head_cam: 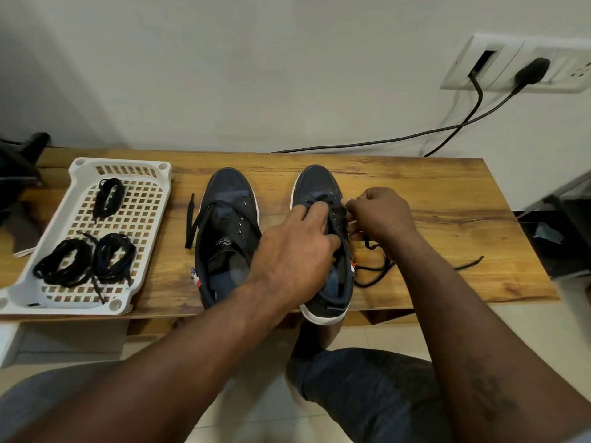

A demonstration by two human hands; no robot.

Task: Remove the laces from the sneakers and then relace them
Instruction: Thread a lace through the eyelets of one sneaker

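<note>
Two dark navy sneakers stand side by side on the wooden table, toes away from me. The left sneaker [225, 238] carries a loose black lace [191, 219] whose end trails onto the table at its left. My left hand [299, 247] lies over the tongue of the right sneaker [315, 183], fingers curled on the lace near the eyelets. My right hand [380, 215] pinches the same lace at the shoe's right eyelet row. The rest of that black lace [377, 270] loops loose on the table to the right.
A white perforated plastic tray [150, 251] at the left holds three bundles of black laces [108, 196]. The wooden table [447, 225] has bare surface at the right. Black cables [415, 135] run from a wall socket [511, 65] at the back.
</note>
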